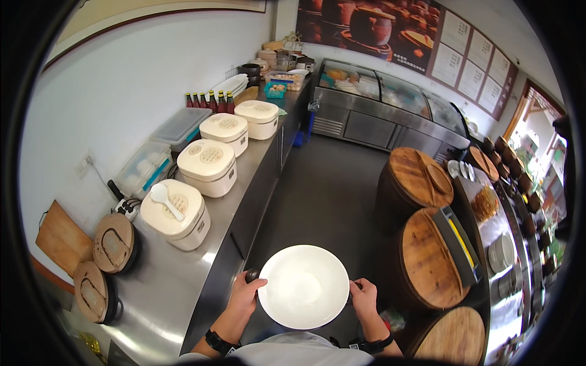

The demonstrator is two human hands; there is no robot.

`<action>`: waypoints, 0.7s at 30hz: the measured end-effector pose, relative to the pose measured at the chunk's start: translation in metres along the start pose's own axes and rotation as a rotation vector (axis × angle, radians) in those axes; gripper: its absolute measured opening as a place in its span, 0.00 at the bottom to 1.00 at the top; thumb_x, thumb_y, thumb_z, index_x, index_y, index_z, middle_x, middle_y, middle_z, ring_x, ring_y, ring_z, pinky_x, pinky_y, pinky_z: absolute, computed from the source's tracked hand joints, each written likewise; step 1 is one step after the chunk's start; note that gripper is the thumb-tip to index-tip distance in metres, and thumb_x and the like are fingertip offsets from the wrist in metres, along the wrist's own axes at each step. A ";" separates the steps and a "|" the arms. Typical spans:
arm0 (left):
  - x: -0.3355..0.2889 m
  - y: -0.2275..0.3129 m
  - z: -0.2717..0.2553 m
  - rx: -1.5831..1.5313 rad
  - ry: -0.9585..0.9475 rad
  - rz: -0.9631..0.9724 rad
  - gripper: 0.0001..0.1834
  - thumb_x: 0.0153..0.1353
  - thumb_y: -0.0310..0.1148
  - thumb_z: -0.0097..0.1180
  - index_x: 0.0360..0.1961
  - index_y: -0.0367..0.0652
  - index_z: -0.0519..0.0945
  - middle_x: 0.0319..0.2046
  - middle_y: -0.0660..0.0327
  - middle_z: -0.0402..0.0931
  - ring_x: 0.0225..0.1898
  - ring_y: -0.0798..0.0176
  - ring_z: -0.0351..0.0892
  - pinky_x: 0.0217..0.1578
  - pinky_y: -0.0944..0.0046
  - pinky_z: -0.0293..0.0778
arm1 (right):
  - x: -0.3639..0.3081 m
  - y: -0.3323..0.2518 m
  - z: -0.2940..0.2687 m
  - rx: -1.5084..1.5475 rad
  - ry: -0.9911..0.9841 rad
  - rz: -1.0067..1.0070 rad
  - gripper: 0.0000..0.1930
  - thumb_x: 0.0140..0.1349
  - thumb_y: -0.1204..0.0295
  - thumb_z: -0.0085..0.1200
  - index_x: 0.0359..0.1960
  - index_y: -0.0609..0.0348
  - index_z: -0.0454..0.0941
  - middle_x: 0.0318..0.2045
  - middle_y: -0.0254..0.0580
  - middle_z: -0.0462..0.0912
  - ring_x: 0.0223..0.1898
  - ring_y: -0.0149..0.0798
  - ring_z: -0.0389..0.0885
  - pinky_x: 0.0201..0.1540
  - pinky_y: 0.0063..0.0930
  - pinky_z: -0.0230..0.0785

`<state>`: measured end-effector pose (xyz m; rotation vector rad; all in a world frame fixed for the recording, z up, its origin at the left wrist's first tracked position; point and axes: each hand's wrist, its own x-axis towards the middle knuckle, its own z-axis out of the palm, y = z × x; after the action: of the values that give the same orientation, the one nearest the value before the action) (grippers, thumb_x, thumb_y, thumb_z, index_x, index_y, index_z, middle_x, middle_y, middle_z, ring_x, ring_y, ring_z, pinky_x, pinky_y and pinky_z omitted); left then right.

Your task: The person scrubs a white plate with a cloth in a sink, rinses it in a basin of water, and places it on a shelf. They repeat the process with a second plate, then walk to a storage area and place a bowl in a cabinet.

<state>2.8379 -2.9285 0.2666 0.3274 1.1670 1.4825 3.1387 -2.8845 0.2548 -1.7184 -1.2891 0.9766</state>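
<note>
A large, round white bowl (pixel 303 287) is held out in front of my body, its bare inside facing up. My left hand (pixel 243 295) grips its left edge, thumb over the rim. A dark rounded piece (pixel 252 276) pokes out beside that thumb; I cannot tell what it belongs to. On the opposite side, the closed fingers of my right hand (pixel 364 297) hold the bowl's right edge, and something dark shows there too. The undersides of the bowl and the fingertips beneath it are hidden.
Left of me runs a steel counter (pixel 160 283) with several white rice cookers (pixel 210 166), a white rice paddle (pixel 166 201), lidded pots (pixel 93 291) and plastic boxes (pixel 143 168). Wooden-lidded barrels (pixel 432 256) stand close on my right. A glass display cooler (pixel 390 97) spans the far end.
</note>
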 end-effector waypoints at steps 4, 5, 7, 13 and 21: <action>0.071 0.010 0.046 0.023 0.008 -0.008 0.28 0.44 0.18 0.62 0.49 0.28 0.66 0.39 0.52 0.74 0.39 0.58 0.78 0.41 0.61 0.76 | 0.077 -0.013 0.005 0.061 0.019 0.048 0.12 0.56 0.69 0.58 0.26 0.70 0.78 0.17 0.37 0.77 0.21 0.27 0.71 0.25 0.25 0.65; 0.088 0.010 0.057 0.022 0.016 -0.018 0.29 0.44 0.18 0.62 0.50 0.28 0.65 0.40 0.52 0.73 0.40 0.58 0.77 0.42 0.60 0.75 | 0.094 -0.015 0.004 0.080 0.021 0.058 0.12 0.57 0.69 0.58 0.26 0.70 0.78 0.16 0.37 0.76 0.20 0.27 0.71 0.24 0.25 0.64; 0.128 0.012 0.079 0.052 0.009 -0.041 0.35 0.43 0.19 0.64 0.54 0.29 0.61 0.43 0.51 0.71 0.43 0.58 0.76 0.44 0.59 0.75 | 0.135 -0.021 0.003 0.140 0.005 0.139 0.12 0.56 0.70 0.58 0.25 0.70 0.77 0.16 0.35 0.75 0.20 0.25 0.69 0.23 0.23 0.62; 0.243 0.003 0.149 0.041 0.006 -0.020 0.34 0.42 0.19 0.64 0.52 0.27 0.63 0.40 0.52 0.71 0.41 0.57 0.76 0.44 0.58 0.75 | 0.284 -0.029 0.007 0.143 0.004 0.028 0.11 0.57 0.71 0.57 0.25 0.70 0.77 0.16 0.35 0.75 0.20 0.25 0.69 0.22 0.23 0.61; 0.375 0.039 0.252 0.023 0.019 0.075 0.29 0.46 0.19 0.60 0.51 0.27 0.65 0.40 0.50 0.75 0.41 0.57 0.78 0.44 0.59 0.76 | 0.479 -0.074 0.016 0.128 -0.078 -0.041 0.12 0.57 0.70 0.58 0.25 0.70 0.77 0.16 0.37 0.76 0.20 0.26 0.69 0.23 0.25 0.63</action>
<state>2.8925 -2.4781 0.2654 0.3770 1.1994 1.5414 3.1899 -2.4027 0.2522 -1.5644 -1.2776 1.0878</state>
